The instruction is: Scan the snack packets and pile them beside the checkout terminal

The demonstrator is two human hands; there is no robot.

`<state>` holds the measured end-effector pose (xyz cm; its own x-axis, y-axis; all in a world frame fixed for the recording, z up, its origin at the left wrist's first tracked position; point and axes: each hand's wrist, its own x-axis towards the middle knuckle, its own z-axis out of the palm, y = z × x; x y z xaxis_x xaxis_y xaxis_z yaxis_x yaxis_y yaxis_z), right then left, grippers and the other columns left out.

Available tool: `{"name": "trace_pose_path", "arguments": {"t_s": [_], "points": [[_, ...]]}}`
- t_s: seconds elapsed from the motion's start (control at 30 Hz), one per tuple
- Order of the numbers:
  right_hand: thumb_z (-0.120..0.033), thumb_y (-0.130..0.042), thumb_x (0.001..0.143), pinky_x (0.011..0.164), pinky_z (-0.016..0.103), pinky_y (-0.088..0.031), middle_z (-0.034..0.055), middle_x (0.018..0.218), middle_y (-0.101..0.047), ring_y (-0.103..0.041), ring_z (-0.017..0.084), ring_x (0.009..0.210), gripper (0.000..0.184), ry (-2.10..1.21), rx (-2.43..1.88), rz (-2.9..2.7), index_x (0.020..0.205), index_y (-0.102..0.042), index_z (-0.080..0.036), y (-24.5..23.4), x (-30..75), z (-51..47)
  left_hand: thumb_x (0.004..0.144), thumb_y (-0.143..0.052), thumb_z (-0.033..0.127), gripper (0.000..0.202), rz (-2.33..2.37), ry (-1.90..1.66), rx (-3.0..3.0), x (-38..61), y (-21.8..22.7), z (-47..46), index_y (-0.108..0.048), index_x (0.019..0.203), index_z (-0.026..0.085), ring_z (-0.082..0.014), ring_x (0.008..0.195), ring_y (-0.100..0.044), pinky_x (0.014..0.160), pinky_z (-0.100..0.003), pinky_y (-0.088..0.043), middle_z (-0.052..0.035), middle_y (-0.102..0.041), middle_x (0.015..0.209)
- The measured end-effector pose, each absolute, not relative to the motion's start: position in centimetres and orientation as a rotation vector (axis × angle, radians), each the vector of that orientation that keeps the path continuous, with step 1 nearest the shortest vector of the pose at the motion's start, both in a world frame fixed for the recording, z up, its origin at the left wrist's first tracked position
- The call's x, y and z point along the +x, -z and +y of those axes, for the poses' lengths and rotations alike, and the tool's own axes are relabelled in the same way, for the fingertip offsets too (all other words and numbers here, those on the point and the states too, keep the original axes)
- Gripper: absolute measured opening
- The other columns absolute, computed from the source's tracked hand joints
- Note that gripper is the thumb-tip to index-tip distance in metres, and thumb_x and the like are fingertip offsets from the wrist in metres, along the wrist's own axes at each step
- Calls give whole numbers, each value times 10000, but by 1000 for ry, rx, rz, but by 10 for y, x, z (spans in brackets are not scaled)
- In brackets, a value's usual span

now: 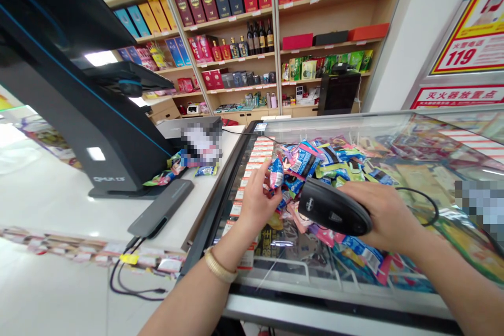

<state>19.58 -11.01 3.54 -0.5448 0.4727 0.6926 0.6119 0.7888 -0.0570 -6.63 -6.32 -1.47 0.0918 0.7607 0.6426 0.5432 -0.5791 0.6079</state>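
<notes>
The left hand (258,197) pinches a small blue packet (276,173) between thumb and fingers, at the left side of a big pile (342,160). The right hand (388,215) is wrapped around a black scanner (334,211), held over the pile with its front toward the packet. A cord (429,202) loops beside that hand. The pile sits on a glass top (366,123). There is room on the glass behind the pile, and a thin strip near the front edge (315,315). Left of it, a gray box (161,210) lies near the edge of the white worktop (106,220).
</notes>
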Motion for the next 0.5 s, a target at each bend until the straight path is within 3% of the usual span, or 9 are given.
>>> {"name": "trace_pose_path", "arguments": {"t_s": [0.13, 0.37, 0.5], "points": [[-237, -527, 779, 561, 266, -460, 28, 715, -678, -646, 164, 608, 161, 231, -844, -2274, 920, -599, -208, -37, 195, -110, 758, -601, 57, 662, 1335, -1489, 2233, -66, 15, -64, -491, 1387, 230, -149, 825, -601, 635, -237, -572, -51, -605, 1022], [-239, -536, 797, 599, 282, -499, 53, 803, -723, -688, 185, 673, 211, 249, -831, -2248, 993, -608, -205, -33, 199, -108, 763, -597, 45, 686, 1314, -1468, 2261, -67, 13, -65, -470, 1410, 233, -136, 813, -589, 640, -227, -562, -42, -589, 1037], [-251, -571, 813, 608, 300, -521, 65, 832, -730, -699, 207, 700, 231, 331, -839, -2124, 1035, -618, -208, -31, 210, -101, 805, -628, 118, 636, 1308, -1383, 2361, -67, 10, -68, -501, 1415, 241, -178, 963, -605, 858, -336, -571, -73, -573, 1132]]}}
